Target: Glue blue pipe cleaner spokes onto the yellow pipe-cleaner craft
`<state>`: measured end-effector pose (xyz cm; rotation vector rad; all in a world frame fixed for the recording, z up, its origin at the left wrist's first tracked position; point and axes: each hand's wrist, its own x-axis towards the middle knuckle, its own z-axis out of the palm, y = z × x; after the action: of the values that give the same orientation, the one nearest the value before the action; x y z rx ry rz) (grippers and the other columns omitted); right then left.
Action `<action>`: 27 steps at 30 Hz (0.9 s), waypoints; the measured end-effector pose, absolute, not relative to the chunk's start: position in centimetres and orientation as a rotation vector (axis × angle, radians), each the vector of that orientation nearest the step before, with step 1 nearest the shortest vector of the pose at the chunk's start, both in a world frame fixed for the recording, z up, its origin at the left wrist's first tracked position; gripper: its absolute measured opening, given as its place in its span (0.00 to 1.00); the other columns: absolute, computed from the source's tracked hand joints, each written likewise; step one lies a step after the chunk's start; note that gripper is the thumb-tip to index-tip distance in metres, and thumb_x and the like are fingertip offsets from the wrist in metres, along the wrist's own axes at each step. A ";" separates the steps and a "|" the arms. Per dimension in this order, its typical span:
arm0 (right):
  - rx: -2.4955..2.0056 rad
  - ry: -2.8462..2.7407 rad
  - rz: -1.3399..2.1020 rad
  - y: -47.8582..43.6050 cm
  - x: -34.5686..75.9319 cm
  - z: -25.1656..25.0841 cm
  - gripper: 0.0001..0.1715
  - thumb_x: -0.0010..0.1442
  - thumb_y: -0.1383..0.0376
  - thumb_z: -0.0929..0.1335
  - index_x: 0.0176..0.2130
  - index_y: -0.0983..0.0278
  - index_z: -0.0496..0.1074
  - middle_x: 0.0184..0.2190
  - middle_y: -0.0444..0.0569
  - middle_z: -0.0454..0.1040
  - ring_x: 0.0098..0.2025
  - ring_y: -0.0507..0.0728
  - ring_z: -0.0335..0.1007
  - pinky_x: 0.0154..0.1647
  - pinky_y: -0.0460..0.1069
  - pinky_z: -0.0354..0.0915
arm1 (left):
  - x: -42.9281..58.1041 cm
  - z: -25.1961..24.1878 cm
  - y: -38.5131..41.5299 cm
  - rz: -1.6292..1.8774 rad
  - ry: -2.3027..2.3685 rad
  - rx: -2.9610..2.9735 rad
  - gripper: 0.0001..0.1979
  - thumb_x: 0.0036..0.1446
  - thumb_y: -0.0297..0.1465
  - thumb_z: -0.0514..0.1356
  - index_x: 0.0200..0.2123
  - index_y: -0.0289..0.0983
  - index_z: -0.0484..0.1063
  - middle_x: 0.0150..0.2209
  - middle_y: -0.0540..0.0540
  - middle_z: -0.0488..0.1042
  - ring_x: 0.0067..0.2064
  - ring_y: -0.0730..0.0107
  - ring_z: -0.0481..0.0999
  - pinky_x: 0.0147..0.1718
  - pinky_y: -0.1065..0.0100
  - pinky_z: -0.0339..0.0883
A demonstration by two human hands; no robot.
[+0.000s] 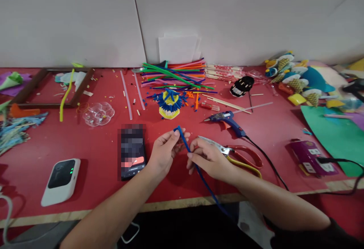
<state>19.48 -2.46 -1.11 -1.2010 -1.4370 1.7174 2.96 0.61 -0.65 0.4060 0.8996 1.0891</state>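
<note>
Between both hands runs a blue pipe cleaner (205, 180), its lower end hanging past the table's front edge. My left hand (167, 148) pinches its upper end, where a short piece appears folded over. Further down, my right hand (209, 157) grips the same pipe cleaner between thumb and fingers. Just right of that hand lie pliers-like cutters (246, 158) with one red and one yellow handle, partly hidden by it. Beyond the hands stands a small blue and yellow pipe-cleaner figure (170, 104).
A phone (132, 152) and a white device (61, 180) lie at left. A blue glue gun (227, 120) trails its cord at right, near a purple power box (313, 158). Coloured pipe cleaners (173, 74) are heaped at the back, near a black figure (241, 86).
</note>
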 end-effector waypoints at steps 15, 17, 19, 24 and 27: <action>-1.215 -1.657 0.870 -2.5 20.7 -1.2 0.09 0.65 0.61 0.72 0.34 0.59 0.71 0.27 0.42 0.76 0.27 0.51 0.73 0.30 0.45 0.70 | 3.0 -0.6 0.0 1.132 0.931 0.577 0.16 0.49 0.41 0.78 0.31 0.35 0.83 0.24 0.53 0.77 0.24 0.79 0.75 0.26 0.77 0.73; -1.207 -1.627 0.837 -2.4 20.9 -1.1 0.07 0.65 0.62 0.72 0.35 0.59 0.72 0.27 0.42 0.77 0.27 0.51 0.74 0.29 0.44 0.71 | 2.5 0.2 0.5 1.129 0.840 0.477 0.15 0.48 0.37 0.79 0.32 0.34 0.83 0.25 0.54 0.76 0.20 0.83 0.70 0.19 0.79 0.69; -1.199 -1.597 0.856 -2.3 21.0 -1.1 0.05 0.65 0.63 0.72 0.37 0.59 0.72 0.27 0.42 0.77 0.27 0.51 0.75 0.29 0.44 0.72 | 1.8 1.1 1.1 1.101 0.705 0.291 0.14 0.45 0.30 0.80 0.34 0.34 0.83 0.27 0.56 0.74 0.18 0.90 0.63 0.15 0.84 0.60; -1.175 -1.545 1.010 -2.4 20.9 -1.1 0.06 0.65 0.61 0.73 0.38 0.59 0.73 0.29 0.43 0.80 0.28 0.51 0.77 0.30 0.44 0.73 | 1.7 1.7 1.2 1.174 0.700 0.368 0.10 0.51 0.29 0.78 0.32 0.32 0.81 0.26 0.54 0.71 0.19 0.88 0.62 0.15 0.84 0.57; -1.137 -1.562 1.316 -3.0 20.0 -1.4 0.13 0.62 0.56 0.76 0.41 0.58 0.72 0.34 0.45 0.82 0.32 0.53 0.80 0.32 0.46 0.74 | 2.6 1.3 0.5 1.198 0.713 0.475 0.14 0.49 0.36 0.79 0.30 0.34 0.80 0.25 0.54 0.70 0.22 0.82 0.65 0.19 0.79 0.63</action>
<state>20.03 -3.00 -1.43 -1.1372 -1.5625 1.3162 2.63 0.46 1.35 0.4749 0.7130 1.1976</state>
